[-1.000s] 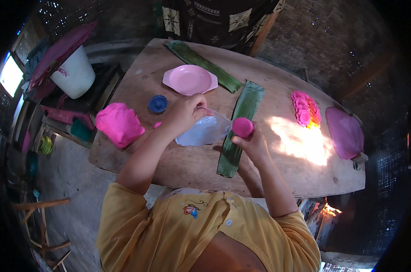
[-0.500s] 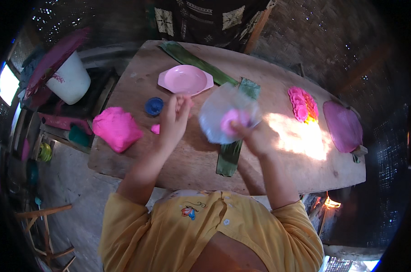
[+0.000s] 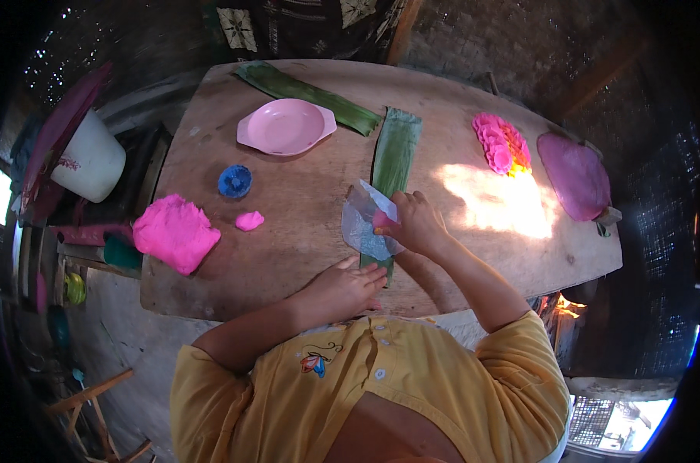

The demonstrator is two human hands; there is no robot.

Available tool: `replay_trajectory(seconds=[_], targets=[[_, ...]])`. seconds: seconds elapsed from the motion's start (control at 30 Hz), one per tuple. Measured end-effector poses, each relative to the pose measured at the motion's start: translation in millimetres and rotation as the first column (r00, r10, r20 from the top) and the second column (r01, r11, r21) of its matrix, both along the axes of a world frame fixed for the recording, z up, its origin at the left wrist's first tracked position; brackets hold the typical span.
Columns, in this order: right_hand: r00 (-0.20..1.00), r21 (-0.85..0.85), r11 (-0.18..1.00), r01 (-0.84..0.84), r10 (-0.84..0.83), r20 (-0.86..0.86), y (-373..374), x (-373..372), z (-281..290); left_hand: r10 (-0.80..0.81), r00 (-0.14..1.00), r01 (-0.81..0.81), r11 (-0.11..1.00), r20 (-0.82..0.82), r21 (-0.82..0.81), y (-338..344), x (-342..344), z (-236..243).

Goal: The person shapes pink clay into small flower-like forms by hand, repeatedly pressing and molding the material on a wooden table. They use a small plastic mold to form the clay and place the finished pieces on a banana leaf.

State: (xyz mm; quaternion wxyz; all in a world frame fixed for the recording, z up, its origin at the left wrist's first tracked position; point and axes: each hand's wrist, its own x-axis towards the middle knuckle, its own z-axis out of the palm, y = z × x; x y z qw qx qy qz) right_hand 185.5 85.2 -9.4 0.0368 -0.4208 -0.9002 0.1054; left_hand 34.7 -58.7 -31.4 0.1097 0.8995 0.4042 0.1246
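Two hands work just below the centre of the frame, over a strip of banana leaf (image 3: pixel 393 158) laid on a wooden table (image 3: pixel 304 255). The right hand (image 3: pixel 418 224) is closed around a small pink dough piece (image 3: pixel 382 221), pinching it together with a clear plastic sheet (image 3: pixel 368 220); the sheet hangs partly crumpled over the near end of the leaf. The left hand (image 3: pixel 346 287) lies lower, fingers held together and flat, its tips touching the leaf's near end; it holds nothing.

Progress, as judged from the layout: a cluster of shaped pink pieces (image 3: pixel 501 143) already rests at the upper right, beside a flat purple disc (image 3: pixel 574 176), so several units appear finished. Much remains: a large mound of pink dough (image 3: pixel 175 232) sits at the left edge of the table, with a small pinched-off lump (image 3: pixel 249 221) just right of it. A blue mould (image 3: pixel 234 180) and an empty pink dish (image 3: pixel 286 126) stand above these, and a second leaf (image 3: pixel 307 95) lies at the top.

Hard to make out: the shape of the piece inside the right hand, hidden by fingers and plastic; whether the plastic is one sheet or a bag; the sunlit patch washes out the table surface right of the leaf.
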Motion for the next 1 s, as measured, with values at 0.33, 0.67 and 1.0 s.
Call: replay_trajectory(seconds=[0.33,0.67,1.0], targets=[[0.998,-0.048,0.997,0.059,-0.058,0.027,0,1,2,-0.054,0.999,0.054,0.997,0.007,0.063,9,-2,1],[0.977,0.216,0.961,0.171,-0.136,-0.167,61,-17,-16,-0.048,0.992,0.049,0.999,0.115,-0.003,11,-5,0],[0.955,0.252,0.921,0.297,-0.288,-0.073,120,-33,-18,-0.046,0.995,0.05,0.998,0.084,-0.048,11,-5,-1]])
